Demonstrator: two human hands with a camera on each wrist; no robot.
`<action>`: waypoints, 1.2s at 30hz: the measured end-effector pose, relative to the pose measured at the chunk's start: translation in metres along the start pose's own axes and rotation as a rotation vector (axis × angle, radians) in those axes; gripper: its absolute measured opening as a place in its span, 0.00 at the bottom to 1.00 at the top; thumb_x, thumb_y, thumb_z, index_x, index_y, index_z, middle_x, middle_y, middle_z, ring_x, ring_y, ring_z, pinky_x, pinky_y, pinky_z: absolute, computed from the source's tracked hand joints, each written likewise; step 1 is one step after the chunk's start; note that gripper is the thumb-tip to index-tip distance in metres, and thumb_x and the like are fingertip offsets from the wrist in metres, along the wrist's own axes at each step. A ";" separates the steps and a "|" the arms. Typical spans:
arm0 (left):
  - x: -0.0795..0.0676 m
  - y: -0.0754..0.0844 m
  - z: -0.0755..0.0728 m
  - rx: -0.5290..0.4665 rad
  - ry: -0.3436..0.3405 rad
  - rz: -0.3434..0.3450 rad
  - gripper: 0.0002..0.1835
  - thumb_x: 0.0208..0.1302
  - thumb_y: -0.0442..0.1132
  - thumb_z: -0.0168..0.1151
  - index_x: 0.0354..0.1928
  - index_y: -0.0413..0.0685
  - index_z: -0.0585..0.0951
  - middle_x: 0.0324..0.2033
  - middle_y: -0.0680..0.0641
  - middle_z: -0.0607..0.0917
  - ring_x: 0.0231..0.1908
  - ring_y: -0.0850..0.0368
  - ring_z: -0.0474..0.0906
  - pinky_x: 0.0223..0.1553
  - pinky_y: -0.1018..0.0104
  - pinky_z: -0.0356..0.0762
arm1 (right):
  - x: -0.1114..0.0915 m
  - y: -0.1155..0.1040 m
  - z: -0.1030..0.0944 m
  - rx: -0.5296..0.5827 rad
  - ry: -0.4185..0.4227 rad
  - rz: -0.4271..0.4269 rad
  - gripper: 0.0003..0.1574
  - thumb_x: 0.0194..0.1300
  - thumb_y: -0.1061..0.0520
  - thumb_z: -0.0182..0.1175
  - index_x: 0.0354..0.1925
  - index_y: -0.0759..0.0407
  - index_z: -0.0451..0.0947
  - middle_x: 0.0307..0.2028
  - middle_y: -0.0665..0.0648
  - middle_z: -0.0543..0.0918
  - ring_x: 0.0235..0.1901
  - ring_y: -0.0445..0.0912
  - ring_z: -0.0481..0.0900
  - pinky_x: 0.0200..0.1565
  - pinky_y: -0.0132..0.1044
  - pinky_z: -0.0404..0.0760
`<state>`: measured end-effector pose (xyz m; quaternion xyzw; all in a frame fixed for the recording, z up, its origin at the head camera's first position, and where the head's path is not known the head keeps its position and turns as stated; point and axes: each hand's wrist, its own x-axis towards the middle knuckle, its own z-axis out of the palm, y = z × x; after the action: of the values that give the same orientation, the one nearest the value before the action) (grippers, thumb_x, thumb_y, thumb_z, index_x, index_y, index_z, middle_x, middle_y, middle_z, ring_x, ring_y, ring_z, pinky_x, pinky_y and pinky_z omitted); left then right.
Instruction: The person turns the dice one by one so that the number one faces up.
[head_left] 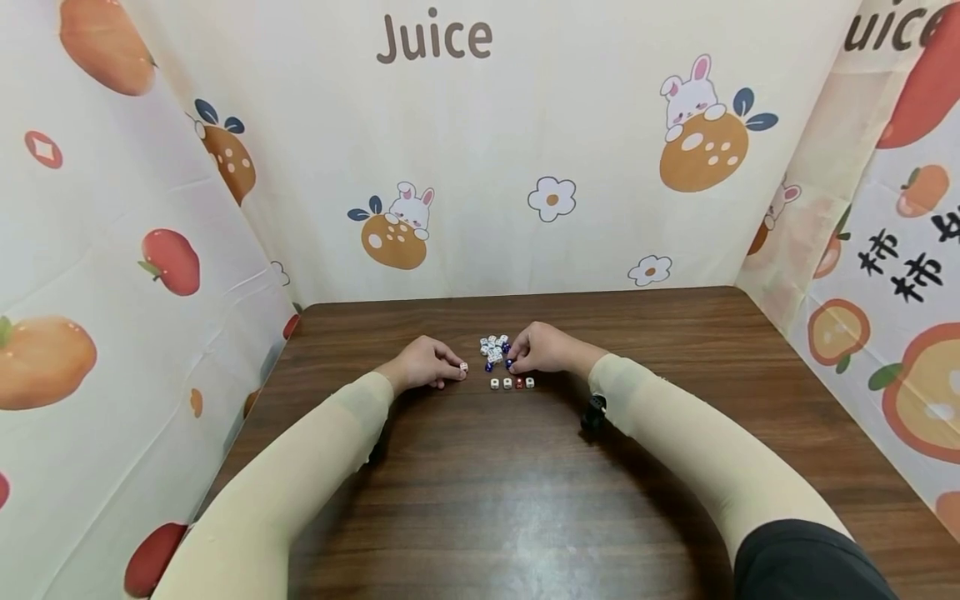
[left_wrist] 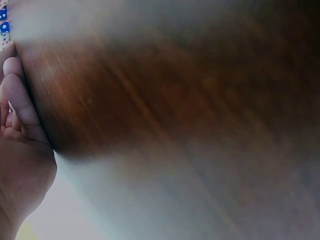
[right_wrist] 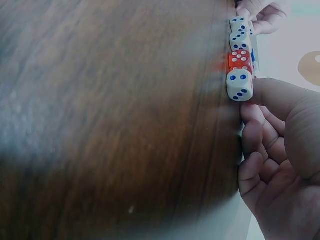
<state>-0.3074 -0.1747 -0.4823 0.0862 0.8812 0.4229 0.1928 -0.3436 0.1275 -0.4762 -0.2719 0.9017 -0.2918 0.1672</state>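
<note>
A small die [head_left: 464, 367], white with some red showing, is pinched at the fingertips of my left hand [head_left: 424, 364], left of the dice pile. My right hand [head_left: 543, 347] reaches in from the other side, its thumb and finger pinching a dark blue die [head_left: 509, 363] at the pile's edge. White dice [head_left: 492, 342] cluster between the hands, with another blue die [head_left: 489, 367] in front. Nearer me runs a short row of white dice [right_wrist: 240, 85] with one red die [right_wrist: 240, 60] among them. In the right wrist view that row hides the pinched blue die.
Everything lies on a dark brown wooden table [head_left: 465, 483]. Printed cloth [head_left: 487, 125] with fruit and rabbits hangs behind the table and along both sides. A black device [head_left: 593, 414] is strapped at my right wrist.
</note>
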 end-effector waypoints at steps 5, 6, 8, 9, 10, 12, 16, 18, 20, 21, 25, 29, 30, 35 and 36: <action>0.000 0.000 0.001 -0.006 -0.003 -0.004 0.10 0.70 0.43 0.83 0.49 0.49 0.97 0.40 0.49 0.95 0.23 0.63 0.82 0.28 0.68 0.81 | -0.002 0.003 0.000 0.000 0.012 -0.012 0.04 0.68 0.58 0.79 0.42 0.57 0.96 0.34 0.49 0.95 0.33 0.35 0.85 0.40 0.29 0.82; -0.001 0.000 0.001 -0.007 -0.003 -0.002 0.10 0.70 0.43 0.83 0.49 0.48 0.97 0.41 0.49 0.95 0.23 0.63 0.82 0.28 0.68 0.81 | -0.002 0.003 0.000 0.001 0.017 -0.012 0.05 0.68 0.58 0.79 0.42 0.57 0.96 0.34 0.49 0.96 0.33 0.35 0.85 0.41 0.29 0.83; -0.001 0.000 0.001 -0.010 -0.004 -0.002 0.10 0.70 0.43 0.83 0.49 0.49 0.97 0.40 0.49 0.95 0.23 0.63 0.81 0.28 0.68 0.81 | -0.003 0.004 -0.001 0.008 0.028 -0.008 0.05 0.68 0.58 0.80 0.41 0.57 0.96 0.34 0.49 0.96 0.33 0.35 0.85 0.41 0.29 0.83; -0.001 0.000 0.001 -0.010 -0.004 -0.001 0.10 0.70 0.43 0.83 0.49 0.48 0.97 0.40 0.49 0.95 0.23 0.63 0.81 0.28 0.68 0.81 | -0.005 0.004 -0.001 0.011 0.033 -0.004 0.05 0.68 0.58 0.80 0.42 0.57 0.97 0.34 0.49 0.96 0.33 0.36 0.85 0.41 0.29 0.83; -0.001 0.000 0.001 -0.009 -0.004 0.001 0.10 0.70 0.43 0.83 0.49 0.48 0.97 0.39 0.49 0.95 0.23 0.64 0.81 0.27 0.68 0.81 | -0.006 0.004 -0.001 0.014 0.038 -0.001 0.06 0.67 0.57 0.80 0.42 0.57 0.97 0.34 0.49 0.96 0.33 0.36 0.85 0.41 0.30 0.83; -0.001 0.000 0.001 -0.005 -0.003 0.004 0.10 0.70 0.43 0.83 0.49 0.48 0.97 0.39 0.50 0.95 0.23 0.64 0.81 0.27 0.68 0.81 | -0.009 0.005 -0.003 0.017 0.047 0.003 0.06 0.67 0.57 0.80 0.42 0.57 0.97 0.33 0.49 0.95 0.32 0.36 0.84 0.40 0.30 0.82; 0.000 0.000 0.001 0.000 -0.001 0.010 0.11 0.70 0.44 0.83 0.49 0.49 0.97 0.38 0.50 0.95 0.23 0.64 0.81 0.27 0.68 0.81 | -0.014 0.011 -0.005 0.021 0.065 0.008 0.05 0.67 0.57 0.80 0.41 0.57 0.97 0.32 0.48 0.95 0.31 0.36 0.83 0.39 0.31 0.81; 0.001 0.000 0.001 -0.001 -0.001 0.011 0.11 0.70 0.44 0.83 0.49 0.49 0.97 0.37 0.50 0.95 0.23 0.63 0.81 0.27 0.68 0.81 | -0.016 0.015 -0.006 0.018 0.070 0.017 0.05 0.67 0.58 0.80 0.40 0.57 0.97 0.32 0.48 0.95 0.31 0.36 0.83 0.39 0.30 0.81; 0.001 -0.001 0.001 -0.004 -0.003 0.009 0.11 0.70 0.44 0.83 0.49 0.49 0.97 0.37 0.50 0.95 0.23 0.63 0.81 0.27 0.68 0.81 | -0.018 0.019 -0.007 0.015 0.072 0.022 0.04 0.67 0.58 0.81 0.40 0.57 0.97 0.32 0.48 0.95 0.32 0.36 0.84 0.39 0.30 0.82; 0.001 -0.001 0.001 -0.003 -0.004 0.008 0.11 0.70 0.44 0.83 0.49 0.49 0.97 0.37 0.50 0.95 0.23 0.63 0.81 0.27 0.68 0.81 | -0.019 0.020 -0.008 0.012 0.073 0.026 0.04 0.67 0.58 0.81 0.40 0.57 0.97 0.32 0.48 0.95 0.32 0.35 0.84 0.40 0.29 0.82; -0.001 0.000 0.000 -0.010 -0.001 0.004 0.10 0.70 0.43 0.83 0.49 0.49 0.97 0.37 0.50 0.95 0.23 0.63 0.81 0.27 0.68 0.81 | -0.021 0.025 -0.008 0.000 0.080 0.019 0.05 0.67 0.57 0.80 0.40 0.57 0.97 0.32 0.48 0.95 0.32 0.35 0.84 0.40 0.29 0.82; -0.001 0.000 0.001 -0.015 0.001 0.011 0.10 0.71 0.43 0.83 0.49 0.48 0.97 0.38 0.49 0.95 0.23 0.63 0.81 0.28 0.68 0.81 | -0.024 0.028 -0.009 0.012 0.096 0.017 0.07 0.66 0.58 0.80 0.42 0.58 0.97 0.33 0.50 0.96 0.32 0.36 0.84 0.40 0.30 0.83; -0.001 0.000 0.001 -0.014 -0.001 0.013 0.10 0.71 0.43 0.83 0.49 0.48 0.97 0.38 0.49 0.95 0.23 0.63 0.81 0.28 0.68 0.81 | -0.025 0.028 -0.009 0.018 0.102 0.021 0.07 0.65 0.58 0.80 0.42 0.59 0.97 0.33 0.50 0.96 0.32 0.36 0.84 0.40 0.30 0.82; -0.001 0.000 0.001 -0.009 0.000 0.011 0.10 0.71 0.43 0.82 0.50 0.48 0.97 0.39 0.49 0.95 0.24 0.63 0.81 0.28 0.67 0.81 | -0.028 0.028 -0.006 0.024 0.118 0.023 0.08 0.65 0.58 0.81 0.43 0.58 0.98 0.35 0.50 0.97 0.32 0.35 0.84 0.39 0.30 0.82; -0.002 0.000 0.001 -0.009 0.002 0.009 0.10 0.71 0.43 0.83 0.50 0.48 0.97 0.39 0.49 0.95 0.24 0.63 0.81 0.28 0.67 0.81 | -0.028 0.029 -0.005 0.019 0.121 0.018 0.08 0.65 0.57 0.80 0.43 0.58 0.98 0.34 0.50 0.97 0.32 0.35 0.84 0.39 0.30 0.82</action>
<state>-0.3055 -0.1745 -0.4824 0.0890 0.8791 0.4278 0.1905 -0.3351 0.1658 -0.4857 -0.2442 0.9097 -0.3147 0.1174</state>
